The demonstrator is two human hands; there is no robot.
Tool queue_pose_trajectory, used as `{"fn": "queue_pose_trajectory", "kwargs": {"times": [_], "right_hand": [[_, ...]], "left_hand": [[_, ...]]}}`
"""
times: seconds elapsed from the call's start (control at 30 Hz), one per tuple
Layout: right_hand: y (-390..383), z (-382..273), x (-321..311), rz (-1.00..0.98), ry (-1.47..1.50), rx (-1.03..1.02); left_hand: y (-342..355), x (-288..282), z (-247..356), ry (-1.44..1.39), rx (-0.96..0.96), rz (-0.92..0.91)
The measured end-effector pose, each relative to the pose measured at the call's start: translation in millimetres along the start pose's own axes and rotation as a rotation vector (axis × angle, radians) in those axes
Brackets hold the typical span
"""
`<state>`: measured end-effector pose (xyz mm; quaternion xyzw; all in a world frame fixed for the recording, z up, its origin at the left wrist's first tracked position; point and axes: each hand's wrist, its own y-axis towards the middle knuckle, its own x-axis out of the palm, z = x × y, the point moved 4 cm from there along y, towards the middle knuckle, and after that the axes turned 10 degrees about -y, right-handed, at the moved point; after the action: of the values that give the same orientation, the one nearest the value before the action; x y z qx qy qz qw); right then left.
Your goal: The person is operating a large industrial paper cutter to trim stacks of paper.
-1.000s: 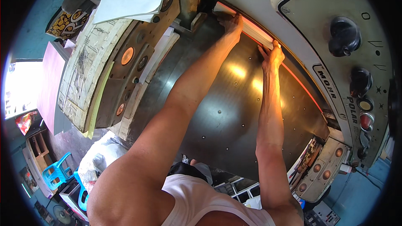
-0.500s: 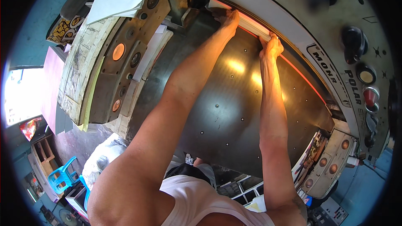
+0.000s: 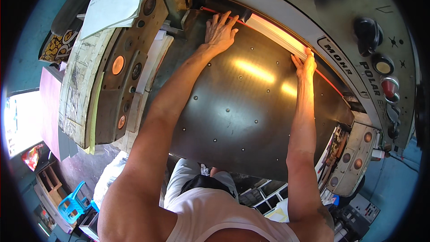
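Observation:
A pale stack of paper [image 3: 280, 35] lies lengthwise in the lit slot at the back of the dark metal table of a paper-cutting machine. At its right end is my right hand [image 3: 307, 67], thumb along the front side and fingers around the corner. My left hand [image 3: 220, 33] is off the stack, to its left. Its fingers are spread, bare of any object, over the table's rear edge by the slot. A thin red line [image 3: 329, 81] runs along the slot and shows on either side of the stack.
At left, a metal side block [image 3: 134, 54] bears loose white sheets [image 3: 112, 4]. The machine's front panel [image 3: 286, 13] with knobs and a red button [image 3: 389, 87] curves above and right. Another side block [image 3: 354, 161] stands at right. A blue plastic chair [image 3: 74, 204] is at lower left.
My left hand has let go of the stack's left end and moved left, fingers spreading. My right hand stays at the right end. The whole view has shifted slightly.

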<state>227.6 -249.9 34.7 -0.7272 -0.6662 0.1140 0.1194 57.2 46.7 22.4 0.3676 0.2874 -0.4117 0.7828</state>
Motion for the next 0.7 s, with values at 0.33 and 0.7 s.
{"fn": "queue_pose_trajectory", "kwargs": {"times": [0.33,0.7], "right_hand": [[23.7,1.4,-25.5,0.058,-0.043,-0.045],[47.7,12.9,-47.1,0.011,0.042,-0.035]], "left_hand": [[35.1,41.3,9.9,0.22,0.272,-0.332],[52.1,36.1,5.5,-0.154,-0.134,-0.147]]}}
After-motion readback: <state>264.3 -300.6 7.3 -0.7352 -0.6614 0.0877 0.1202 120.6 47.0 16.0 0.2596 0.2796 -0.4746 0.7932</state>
